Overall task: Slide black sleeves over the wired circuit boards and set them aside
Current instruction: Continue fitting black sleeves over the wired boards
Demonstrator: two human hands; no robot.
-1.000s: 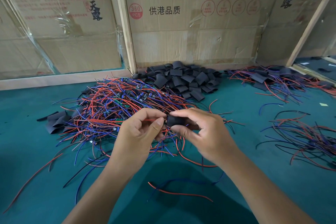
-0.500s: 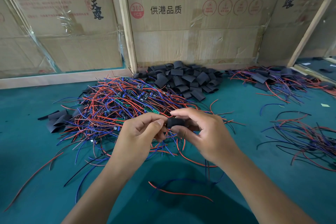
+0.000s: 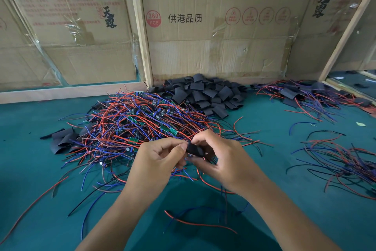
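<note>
Both hands meet above the green table's [image 3: 30, 169] near middle: right hand [image 3: 227, 161] pinches a black sleeve [image 3: 195, 150] steady, left hand [image 3: 156, 161] pinches at its mouth, likely feeding the board in. The board itself is hidden.

sleeve [image 3: 195, 150] contents hidden (fingers cover it), forearms cropped

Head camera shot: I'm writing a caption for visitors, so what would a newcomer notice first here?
Probably the big tangle of red and blue wires heaped mid-table, with small green circuit boards poking out. Just in front, the left hand and right hand pinch one black sleeve between them. Behind the tangle, a pile of black sleeves lies against the cardboard boxes.
</note>
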